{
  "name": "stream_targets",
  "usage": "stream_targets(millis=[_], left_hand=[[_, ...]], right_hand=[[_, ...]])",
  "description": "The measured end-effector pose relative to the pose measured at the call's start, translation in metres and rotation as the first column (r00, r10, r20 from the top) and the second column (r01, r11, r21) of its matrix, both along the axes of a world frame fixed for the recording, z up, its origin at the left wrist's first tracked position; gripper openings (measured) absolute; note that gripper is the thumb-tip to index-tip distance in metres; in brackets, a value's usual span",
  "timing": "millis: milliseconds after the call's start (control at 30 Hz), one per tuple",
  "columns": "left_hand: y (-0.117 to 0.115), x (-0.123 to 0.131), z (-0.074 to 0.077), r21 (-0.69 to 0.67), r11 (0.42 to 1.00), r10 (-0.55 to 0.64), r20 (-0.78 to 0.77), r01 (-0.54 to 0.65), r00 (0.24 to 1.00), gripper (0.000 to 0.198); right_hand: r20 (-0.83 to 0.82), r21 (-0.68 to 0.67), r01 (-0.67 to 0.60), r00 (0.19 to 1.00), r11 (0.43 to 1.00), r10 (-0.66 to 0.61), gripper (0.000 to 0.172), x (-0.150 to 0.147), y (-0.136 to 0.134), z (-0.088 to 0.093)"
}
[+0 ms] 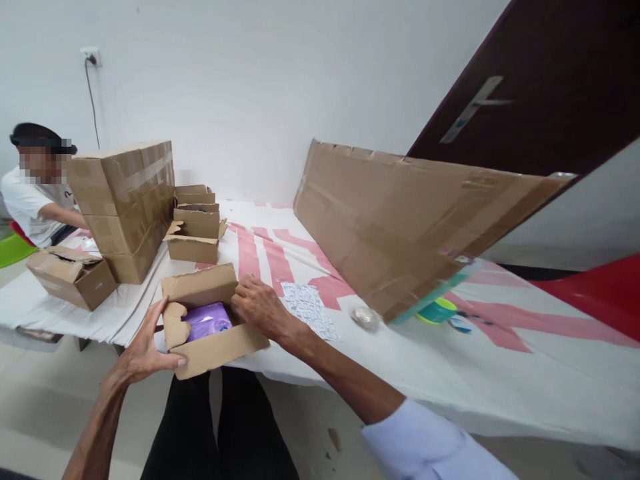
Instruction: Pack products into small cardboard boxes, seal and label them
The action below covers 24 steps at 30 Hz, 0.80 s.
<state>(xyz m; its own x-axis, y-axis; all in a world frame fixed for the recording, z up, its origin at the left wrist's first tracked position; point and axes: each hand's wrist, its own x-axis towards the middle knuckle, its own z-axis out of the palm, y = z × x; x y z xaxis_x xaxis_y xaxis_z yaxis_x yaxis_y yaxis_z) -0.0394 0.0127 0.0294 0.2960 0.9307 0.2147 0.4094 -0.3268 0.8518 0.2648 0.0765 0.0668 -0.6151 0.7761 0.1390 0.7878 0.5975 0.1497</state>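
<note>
A small open cardboard box (220, 350) sits at the table's front edge, its flaps raised. Inside lies a purple plastic-wrapped packet (206, 321). My left hand (145, 350) grips the box's left end, with the thumb on the front flap and the fingers round the side. At the right end, my right hand (260, 307) has its fingers curled over the box's edge; the fingertips are partly hidden. Just right of that hand, a printed sheet of small labels (309, 310) lies flat on the cloth.
Taped cartons (135, 207) are stacked at the left, beside open boxes (193, 247) and another box (75, 277). A large cardboard panel (390, 227) leans at the right, near a tape roll (367, 318) and a green-yellow tub (437, 311). Another person (37, 207) sits far left.
</note>
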Motion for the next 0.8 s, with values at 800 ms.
stream_targets(millis=[800], left_hand=[[0.001, 0.003, -0.005, -0.017, 0.999, -0.043, 0.010, 0.043, 0.999, 0.132]], right_hand=[[-0.265, -0.545, 0.005, 0.948, 0.839, -0.178, 0.043, -0.028, 0.023, -0.015]])
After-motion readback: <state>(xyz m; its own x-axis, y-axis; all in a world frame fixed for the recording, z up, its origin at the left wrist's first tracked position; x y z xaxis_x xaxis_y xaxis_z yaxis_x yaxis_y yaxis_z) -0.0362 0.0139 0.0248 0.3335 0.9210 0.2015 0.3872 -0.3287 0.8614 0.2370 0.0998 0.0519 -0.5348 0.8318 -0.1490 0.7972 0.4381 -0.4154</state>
